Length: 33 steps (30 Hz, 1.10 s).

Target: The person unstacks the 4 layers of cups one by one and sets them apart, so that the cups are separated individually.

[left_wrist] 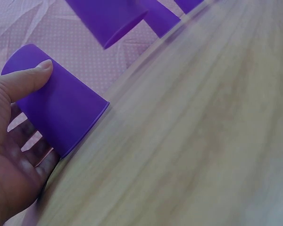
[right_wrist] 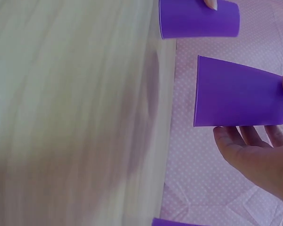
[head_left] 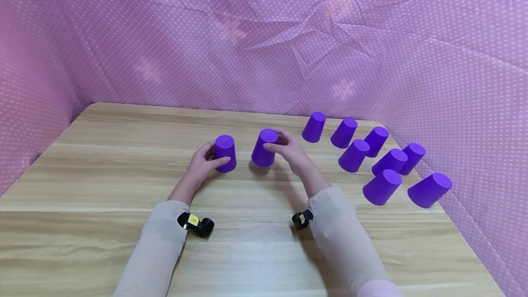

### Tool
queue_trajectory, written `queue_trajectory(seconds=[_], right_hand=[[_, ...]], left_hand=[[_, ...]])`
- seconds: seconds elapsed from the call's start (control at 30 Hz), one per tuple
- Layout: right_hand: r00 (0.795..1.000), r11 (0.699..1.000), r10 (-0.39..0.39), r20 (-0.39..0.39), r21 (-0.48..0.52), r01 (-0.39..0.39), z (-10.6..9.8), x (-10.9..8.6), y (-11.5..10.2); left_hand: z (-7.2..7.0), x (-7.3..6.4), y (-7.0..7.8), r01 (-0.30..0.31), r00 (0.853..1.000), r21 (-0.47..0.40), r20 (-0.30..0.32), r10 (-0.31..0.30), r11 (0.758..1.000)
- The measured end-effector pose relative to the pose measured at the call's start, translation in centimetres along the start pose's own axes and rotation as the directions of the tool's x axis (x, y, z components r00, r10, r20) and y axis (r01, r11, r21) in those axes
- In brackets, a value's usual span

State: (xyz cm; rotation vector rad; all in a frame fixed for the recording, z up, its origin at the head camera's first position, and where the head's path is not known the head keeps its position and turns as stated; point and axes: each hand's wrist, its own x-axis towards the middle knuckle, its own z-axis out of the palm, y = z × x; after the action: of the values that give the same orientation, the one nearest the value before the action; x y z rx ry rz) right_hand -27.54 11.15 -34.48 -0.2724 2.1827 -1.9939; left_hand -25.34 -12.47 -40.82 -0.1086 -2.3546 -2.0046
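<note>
My left hand grips an upside-down purple cup, thumb across its near side and fingers behind it. In the left wrist view that cup has its rim at the tabletop. To its right, my right hand holds a second upside-down purple cup between thumb and fingers. This cup is raised a little off the table in the right wrist view, with a shadow below it. A gap separates the two cups.
Several more purple cups stand upside down at the right side of the wooden table, spread toward its right edge. A pink dotted cloth hangs behind and beside the table. Each wrist wears a small black camera.
</note>
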Motion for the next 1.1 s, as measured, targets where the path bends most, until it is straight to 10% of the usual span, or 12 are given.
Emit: queue_trajectory(seconds=[1.1], right_hand=[[0.997, 0.998, -0.068, -0.046, 0.012, 0.068, -6.0, -3.8, -0.7]], left_hand=[[0.0, 0.3, -0.5, -0.014, 1.0, 0.023, -0.002, 0.014, 1.0]])
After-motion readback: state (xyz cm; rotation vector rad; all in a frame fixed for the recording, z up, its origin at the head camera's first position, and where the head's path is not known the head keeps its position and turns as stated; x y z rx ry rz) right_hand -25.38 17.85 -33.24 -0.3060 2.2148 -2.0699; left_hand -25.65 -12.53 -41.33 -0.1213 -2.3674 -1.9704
